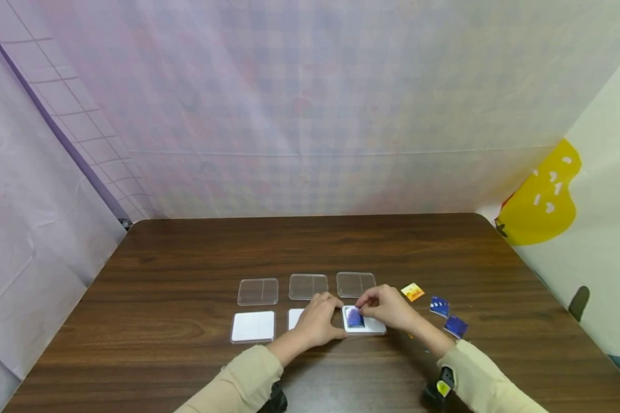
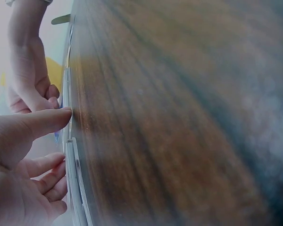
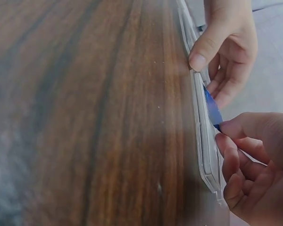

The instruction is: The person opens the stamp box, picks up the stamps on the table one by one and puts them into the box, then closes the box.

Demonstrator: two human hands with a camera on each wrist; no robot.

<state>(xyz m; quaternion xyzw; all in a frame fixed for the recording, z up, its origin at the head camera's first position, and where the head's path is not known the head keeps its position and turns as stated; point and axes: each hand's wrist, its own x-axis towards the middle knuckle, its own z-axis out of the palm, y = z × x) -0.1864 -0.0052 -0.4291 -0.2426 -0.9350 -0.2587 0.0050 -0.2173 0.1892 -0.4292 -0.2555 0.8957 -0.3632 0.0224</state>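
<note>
My right hand (image 1: 387, 307) pinches the edge of a small blue-purple picture card (image 1: 355, 317) between thumb and fingertips. The card lies over the left half of a clear plastic case with a white insert (image 1: 374, 327); in the right wrist view the card (image 3: 212, 109) tilts up at the pinched edge. My left hand (image 1: 317, 321) holds that case at its left end, thumb on the near edge and fingers toward the far edge. Under the left hand, a second white-filled case (image 1: 293, 317) is partly hidden. A third white-filled case (image 1: 253, 327) lies at the left.
Three clear lids (image 1: 258, 291) lie in a row behind the cases. To the right are an orange-yellow card (image 1: 412, 291), a blue striped card (image 1: 439, 306) and a dark blue card (image 1: 456, 327). A brown wooden table (image 1: 160, 298) bears everything, with curtains behind.
</note>
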